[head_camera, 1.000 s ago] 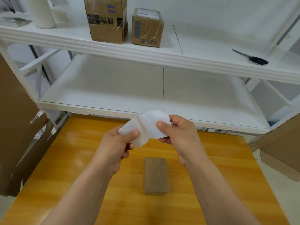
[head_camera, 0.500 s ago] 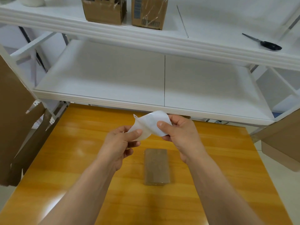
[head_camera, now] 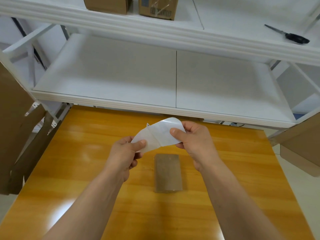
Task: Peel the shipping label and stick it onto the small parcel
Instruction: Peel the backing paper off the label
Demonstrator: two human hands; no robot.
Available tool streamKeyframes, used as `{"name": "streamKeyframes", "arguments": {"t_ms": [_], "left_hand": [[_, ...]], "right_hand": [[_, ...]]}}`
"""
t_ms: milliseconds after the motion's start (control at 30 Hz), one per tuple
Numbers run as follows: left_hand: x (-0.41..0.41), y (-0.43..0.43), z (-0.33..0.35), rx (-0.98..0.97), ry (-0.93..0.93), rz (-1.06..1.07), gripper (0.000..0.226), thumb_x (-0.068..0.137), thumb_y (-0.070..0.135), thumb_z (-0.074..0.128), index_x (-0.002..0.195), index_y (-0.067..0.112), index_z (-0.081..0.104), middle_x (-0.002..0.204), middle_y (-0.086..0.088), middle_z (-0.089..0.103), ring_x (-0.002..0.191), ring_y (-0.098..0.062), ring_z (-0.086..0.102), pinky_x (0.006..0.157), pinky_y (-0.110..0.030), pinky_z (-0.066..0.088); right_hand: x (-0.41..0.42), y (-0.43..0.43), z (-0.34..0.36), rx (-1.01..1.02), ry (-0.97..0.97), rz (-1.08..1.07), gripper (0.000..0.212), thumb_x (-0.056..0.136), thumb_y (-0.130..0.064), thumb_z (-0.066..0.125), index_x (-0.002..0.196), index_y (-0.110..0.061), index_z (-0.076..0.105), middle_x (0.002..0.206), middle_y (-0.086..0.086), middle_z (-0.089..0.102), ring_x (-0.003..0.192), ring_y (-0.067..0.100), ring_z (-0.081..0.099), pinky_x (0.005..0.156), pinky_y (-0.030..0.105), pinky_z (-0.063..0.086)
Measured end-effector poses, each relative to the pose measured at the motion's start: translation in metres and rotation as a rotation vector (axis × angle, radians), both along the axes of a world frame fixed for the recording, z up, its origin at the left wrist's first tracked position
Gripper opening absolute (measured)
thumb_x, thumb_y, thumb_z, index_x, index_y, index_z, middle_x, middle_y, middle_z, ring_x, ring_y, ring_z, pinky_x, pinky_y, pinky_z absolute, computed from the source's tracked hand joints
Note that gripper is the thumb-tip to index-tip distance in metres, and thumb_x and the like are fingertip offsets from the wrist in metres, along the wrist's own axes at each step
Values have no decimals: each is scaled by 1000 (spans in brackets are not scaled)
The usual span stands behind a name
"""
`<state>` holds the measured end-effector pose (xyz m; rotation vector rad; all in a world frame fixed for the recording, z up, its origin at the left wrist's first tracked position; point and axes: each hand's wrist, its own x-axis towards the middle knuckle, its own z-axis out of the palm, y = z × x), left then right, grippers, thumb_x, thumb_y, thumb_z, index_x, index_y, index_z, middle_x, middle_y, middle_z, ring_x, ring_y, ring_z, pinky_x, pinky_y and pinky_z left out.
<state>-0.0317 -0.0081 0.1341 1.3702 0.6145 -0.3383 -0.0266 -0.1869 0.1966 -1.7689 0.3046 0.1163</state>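
Observation:
A white shipping label (head_camera: 158, 134) curls in the air above the orange wooden table (head_camera: 72, 170). My left hand (head_camera: 124, 153) pinches its lower left corner between thumb and fingers. My right hand (head_camera: 194, 141) grips its right end, thumb on top. The sheet bends in an arc between the two hands, glossy side up. Below and between my hands lies the small parcel (head_camera: 168, 173), a flat brown rectangle lying lengthwise on the table, touched by neither hand.
A white shelf unit (head_camera: 155, 101) stands behind the table. Two cardboard boxes (head_camera: 155, 6) sit on its upper shelf, and black-handled scissors (head_camera: 292, 36) lie at the right. Flattened cardboard (head_camera: 15, 127) leans at the left; another carton (head_camera: 301, 146) stands at the right.
The view has tilted down and closer. My hands have drawn slightly apart, and the label is stretched out longer between them with more of a curl.

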Motion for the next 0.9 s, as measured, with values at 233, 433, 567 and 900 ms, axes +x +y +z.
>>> {"name": "streamKeyframes", "arguments": {"t_ms": [233, 433, 567, 900], "left_hand": [[-1, -1, 1, 162, -78, -70, 5, 86, 16, 70, 92, 15, 69, 96, 0, 69, 89, -18, 58, 68, -29, 40], [-1, 3, -5, 450, -148, -199, 3, 79, 23, 74, 79, 20, 72, 84, -3, 74, 83, -30, 68, 71, -45, 54], [0, -3, 1, 554, -209, -267, 20, 83, 33, 71, 99, 20, 67, 93, -1, 69, 84, -27, 65, 69, -43, 54], [8, -6, 1, 731, -307, -299, 25, 89, 46, 60, 87, 22, 68, 81, 3, 68, 75, -18, 63, 60, -38, 49]], "right_hand": [[0, 1, -4, -13, 5, 4, 19, 88, -17, 69, 85, -35, 66, 90, -9, 69, 84, 12, 64, 77, 30, 59], [-1, 3, -6, -34, 10, 18, 22, 88, -16, 69, 80, -37, 65, 87, -10, 69, 84, 12, 64, 80, 34, 58], [0, 4, -7, -72, 16, 38, 23, 87, -18, 69, 78, -39, 63, 88, -9, 69, 88, 14, 65, 83, 37, 59], [3, 6, -7, -108, 90, 102, 13, 87, -22, 71, 89, -34, 67, 98, -2, 72, 96, 19, 67, 87, 40, 58]]}}
